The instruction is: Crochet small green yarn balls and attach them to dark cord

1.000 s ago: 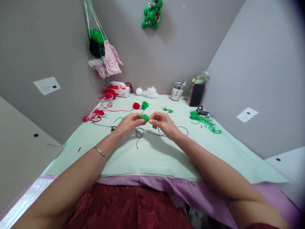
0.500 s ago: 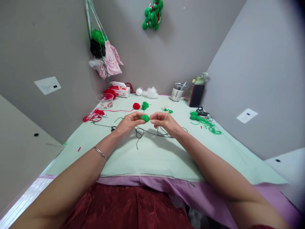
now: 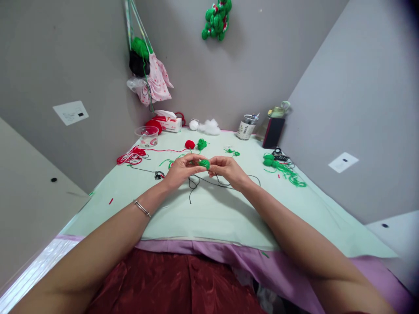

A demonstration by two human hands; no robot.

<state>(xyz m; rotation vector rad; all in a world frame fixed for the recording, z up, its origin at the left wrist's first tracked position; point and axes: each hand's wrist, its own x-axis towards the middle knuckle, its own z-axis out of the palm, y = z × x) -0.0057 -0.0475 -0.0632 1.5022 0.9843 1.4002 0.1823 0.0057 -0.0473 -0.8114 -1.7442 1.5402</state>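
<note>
Between my two hands, over the middle of the table, is a small green crocheted ball [image 3: 204, 164]. My left hand [image 3: 182, 171] is closed, pinching the ball between thumb and fingers. From the other side, my right hand [image 3: 225, 169] has its fingertips pressed together against the ball's right edge; whether they also hold something thin cannot be made out. Dark cord [image 3: 194, 185] lies in loops on the table below and behind my hands. Just beyond them sit a red yarn ball [image 3: 189, 144] and a green yarn bundle [image 3: 202, 144].
Red yarn [image 3: 131, 155] and a clear plastic tub [image 3: 146, 137] lie left, near a tissue box [image 3: 170, 123]. White stuffing [image 3: 210, 127], a pen tin [image 3: 246, 128] and a phone [image 3: 273, 133] line the back. Green pieces with strands [image 3: 288, 173] and scissors [image 3: 279, 153] are right.
The view has shifted slightly. My right fingertips have come in from just beside the green ball to touch it, and the ball now shows rounder, turned between my fingers.
</note>
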